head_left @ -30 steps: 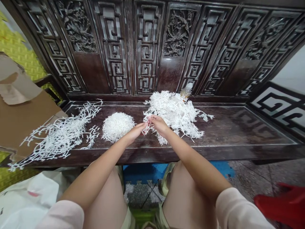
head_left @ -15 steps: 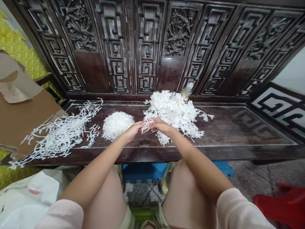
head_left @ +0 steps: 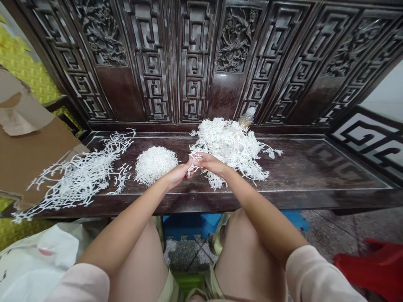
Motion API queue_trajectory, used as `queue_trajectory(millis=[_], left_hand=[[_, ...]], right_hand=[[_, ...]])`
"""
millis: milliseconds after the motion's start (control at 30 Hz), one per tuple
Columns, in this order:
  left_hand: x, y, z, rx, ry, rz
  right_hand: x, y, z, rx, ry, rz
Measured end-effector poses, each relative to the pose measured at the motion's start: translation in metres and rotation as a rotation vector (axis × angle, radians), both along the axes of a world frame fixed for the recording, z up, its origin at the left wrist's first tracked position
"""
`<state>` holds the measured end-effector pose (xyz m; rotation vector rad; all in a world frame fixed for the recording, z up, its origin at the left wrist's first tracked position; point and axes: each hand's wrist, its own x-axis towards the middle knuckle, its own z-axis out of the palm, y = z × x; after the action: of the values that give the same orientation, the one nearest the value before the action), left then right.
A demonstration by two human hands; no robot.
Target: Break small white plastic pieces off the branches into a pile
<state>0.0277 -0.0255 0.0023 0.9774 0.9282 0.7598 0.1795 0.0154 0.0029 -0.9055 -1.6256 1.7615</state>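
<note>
Both hands meet over the dark wooden bench seat, between two white heaps. A small branched white plastic sprig (head_left: 194,159) is pinched between them. My left hand (head_left: 181,173) closes on its left side, fingers partly hidden. My right hand (head_left: 209,163) grips the same sprig from the right. Just left of the hands lies a rounded pile of short white pieces (head_left: 156,164). Behind and right of them is a larger heap of branched white sprigs (head_left: 228,140). Long bare white branching stems (head_left: 83,176) lie spread out at the far left.
A carved wooden backrest (head_left: 228,94) rises behind the bench (head_left: 315,167). By it stands a small clear bottle (head_left: 247,117) behind the large heap. Cardboard (head_left: 28,155) lies at the left end, above a white bag (head_left: 47,251). A red plastic stool (head_left: 371,266) is at lower right.
The fingers have shifted slightly around the sprig, the left hand turning a little inward. The piles look the same.
</note>
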Motion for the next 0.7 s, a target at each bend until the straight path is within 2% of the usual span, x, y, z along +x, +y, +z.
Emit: queue_trajectory(millis=[100,200,267,367,567,700], left_hand=[[0.003,-0.001,0.002,0.046,0.007,0.108],[0.004,0.000,0.001,0.100,0.039,0.140],[0.004,-0.001,-0.001,0.126,0.088,0.157],[0.006,-0.003,-0.004,0.171,0.204,0.232],[0.013,-0.010,-0.007,0.255,0.340,0.434],[0.015,-0.011,-0.008,0.297,0.357,0.524]], right_hand=[[0.000,-0.002,0.003,-0.019,-0.026,-0.016],[0.000,-0.006,0.008,0.003,-0.081,-0.040],[0.001,-0.007,0.011,0.052,-0.140,-0.009],[0.004,-0.006,0.014,0.188,-0.271,0.028],[0.001,-0.003,0.014,0.556,-0.560,-0.094],[-0.003,0.000,0.012,0.640,-0.604,-0.114]])
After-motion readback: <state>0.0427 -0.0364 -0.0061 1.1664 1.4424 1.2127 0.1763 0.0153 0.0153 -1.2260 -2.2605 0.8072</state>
